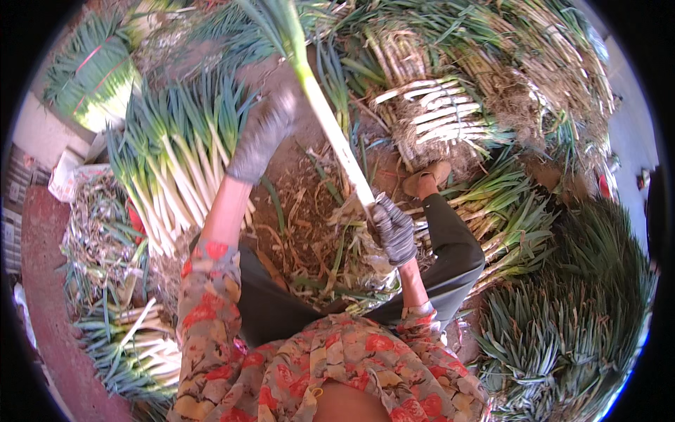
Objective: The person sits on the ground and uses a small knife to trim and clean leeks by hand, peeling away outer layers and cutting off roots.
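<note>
A long green onion [329, 118] with a white shank and green leaves slants up and away from my right hand [393, 229]. That hand, in a grey striped work glove, is closed around its root end. My left hand [266, 132], also gloved, is raised to the left of the shank and blurred by motion. No contact between it and the onion can be made out, and its fingers are too smeared to read. Just left of it lies a row of peeled green onions [176, 179], leaves pointing away from me. Stripped skins and leaf scraps [300, 232] litter the ground between my legs.
Unpeeled onion bundles with dirty roots [511, 89] are heaped at the back right. A tied bundle [95, 79] stands far left. Loose onions [501, 221] lie beyond my right knee, near a dark leafy pile [559, 316]. More peeled onions [142, 343] sit at lower left.
</note>
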A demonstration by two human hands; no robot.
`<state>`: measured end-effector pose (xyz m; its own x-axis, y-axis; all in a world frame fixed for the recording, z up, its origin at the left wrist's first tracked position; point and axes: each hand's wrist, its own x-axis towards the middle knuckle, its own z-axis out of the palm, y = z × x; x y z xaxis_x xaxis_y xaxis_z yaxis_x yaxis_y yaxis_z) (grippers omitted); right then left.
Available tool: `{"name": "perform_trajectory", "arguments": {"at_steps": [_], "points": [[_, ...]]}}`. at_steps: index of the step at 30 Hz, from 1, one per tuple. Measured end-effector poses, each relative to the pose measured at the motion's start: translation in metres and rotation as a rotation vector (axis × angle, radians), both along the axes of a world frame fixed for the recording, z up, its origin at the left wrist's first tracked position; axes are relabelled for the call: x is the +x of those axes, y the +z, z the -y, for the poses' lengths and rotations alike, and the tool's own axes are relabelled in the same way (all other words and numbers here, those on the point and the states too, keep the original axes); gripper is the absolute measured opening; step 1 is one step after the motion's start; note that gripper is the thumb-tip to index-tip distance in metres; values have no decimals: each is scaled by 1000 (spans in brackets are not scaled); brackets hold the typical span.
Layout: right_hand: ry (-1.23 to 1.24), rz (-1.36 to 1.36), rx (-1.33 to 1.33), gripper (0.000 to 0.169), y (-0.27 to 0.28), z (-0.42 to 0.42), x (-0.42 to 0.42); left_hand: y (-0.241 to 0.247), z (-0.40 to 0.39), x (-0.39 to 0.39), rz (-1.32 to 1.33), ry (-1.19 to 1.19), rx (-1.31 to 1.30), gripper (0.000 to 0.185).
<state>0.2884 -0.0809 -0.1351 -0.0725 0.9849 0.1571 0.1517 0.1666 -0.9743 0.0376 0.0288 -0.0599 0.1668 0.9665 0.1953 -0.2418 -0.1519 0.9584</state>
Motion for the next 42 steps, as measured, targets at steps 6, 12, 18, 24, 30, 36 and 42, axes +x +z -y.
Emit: {"name": "perform_trajectory", "arguments": {"at_steps": [6,12,18,24,30,36,42], "points": [[62,249,210,32,-47,50,-18,-2,-39,-35,750,318,-334,75],[269,197,-47,32,-50,58,-10,-3,-31,-59,578,331,-189,42],[417,11,-163,41,-83,6,10,-3,-7,-54,564,374,-156,37],[670,-855,-793,66,-72,-9,-49,-8,-15,-58,583,305,-155,39],[933,-1236,-722,38,-72,23,-59,8,4,-112,604,352,-82,35],[-31,161,-545,35,-110,61,51,-9,-38,-183,614,735,-19,32],[195,1466,148,32,-143,37,95,-6,-14,-186,628,923,49,39]]}}
